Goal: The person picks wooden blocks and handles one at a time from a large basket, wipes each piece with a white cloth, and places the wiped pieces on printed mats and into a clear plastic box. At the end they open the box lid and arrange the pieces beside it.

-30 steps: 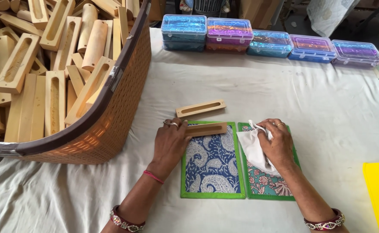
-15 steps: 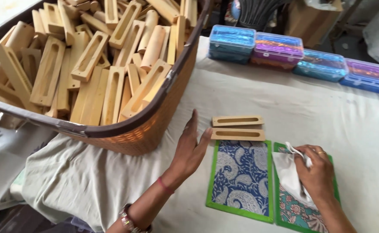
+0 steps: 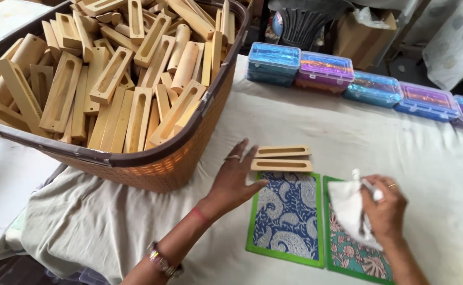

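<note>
Hands over a cloth-covered table (image 3: 347,132). Left hand (image 3: 234,177) open, fingers spread, hovering beside two slotted wooden blocks (image 3: 281,158) lying side by side just above a blue patterned mat (image 3: 287,219). Right hand (image 3: 384,208) closed around a white cloth (image 3: 350,208) over a second, teal floral mat (image 3: 355,253). Basket (image 3: 152,169) full of wooden blocks at left; coloured plastic boxes (image 3: 347,79) in a row at the far edge.

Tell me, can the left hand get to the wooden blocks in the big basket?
Probably yes. The left hand is open and holds nothing, right beside the basket. The wooden blocks are piled high above the open rim with no lid, so nothing blocks the way.
</note>
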